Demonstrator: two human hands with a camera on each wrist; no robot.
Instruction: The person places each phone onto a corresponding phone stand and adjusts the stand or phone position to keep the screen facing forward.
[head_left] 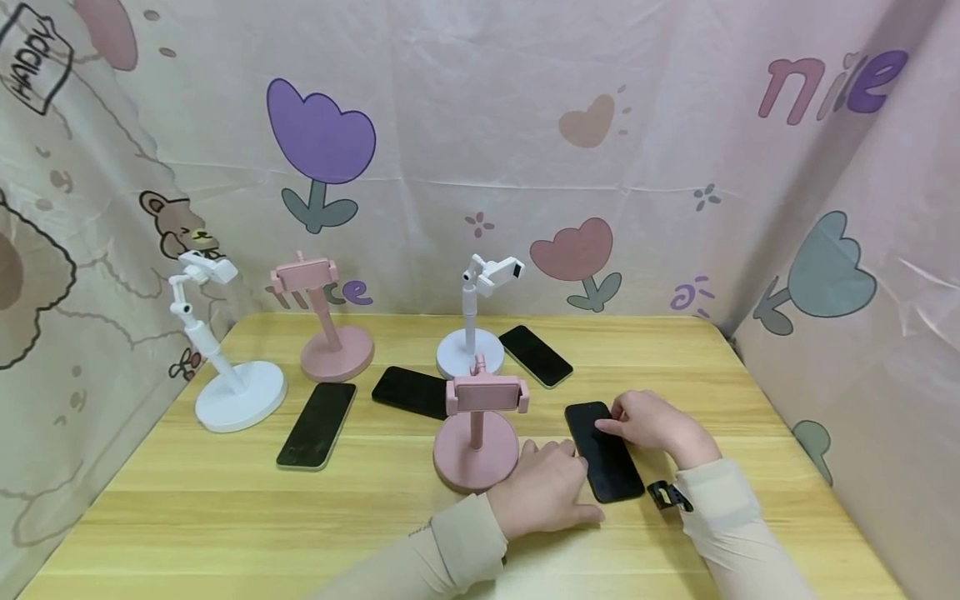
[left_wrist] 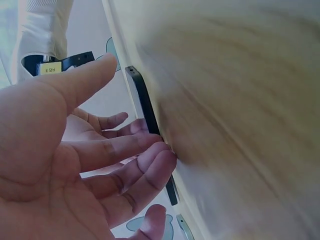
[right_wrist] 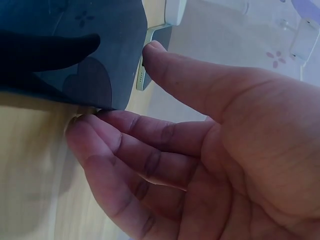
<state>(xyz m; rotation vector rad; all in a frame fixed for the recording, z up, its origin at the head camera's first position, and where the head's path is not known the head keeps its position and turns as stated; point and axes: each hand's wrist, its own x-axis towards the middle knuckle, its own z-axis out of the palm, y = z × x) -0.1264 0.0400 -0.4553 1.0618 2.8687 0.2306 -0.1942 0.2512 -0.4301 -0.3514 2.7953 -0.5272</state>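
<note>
A black smartphone [head_left: 606,457] lies on the table between both hands, its dark screen facing up. My left hand [head_left: 543,487] is at its left long edge; in the left wrist view the fingertips [left_wrist: 167,155] meet that edge while the thumb stands spread away. From the other side, my right hand [head_left: 656,421] reaches over the phone's right edge. Its bent fingertips [right_wrist: 82,122] touch the edge at table level, and its thumb [right_wrist: 165,60] hovers over the screen. Behind the left hand stands a pink phone stand [head_left: 476,462].
Further phones lie around: one at left [head_left: 317,427], one behind the pink stand [head_left: 408,392], one at the back [head_left: 536,356]. White stands [head_left: 240,396] [head_left: 470,333] and another pink stand [head_left: 337,354] rise at the back. A printed curtain [head_left: 450,150] encloses the wooden table [head_left: 225,517].
</note>
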